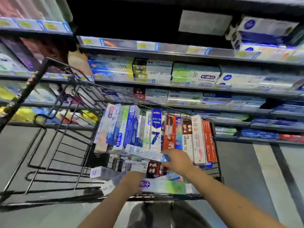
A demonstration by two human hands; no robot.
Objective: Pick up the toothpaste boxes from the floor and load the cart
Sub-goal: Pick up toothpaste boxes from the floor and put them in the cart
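R hand (178, 160) grips pale-blue box (144, 153) over cart (218, 162); L hand (131, 182) holds white-green box (164, 186).

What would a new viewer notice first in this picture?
First, the row of toothpaste boxes standing side by side in the black wire cart at the centre. Next, the right hand holding a pale blue box over them, the left hand lower down. Behind, shelves full of boxes.
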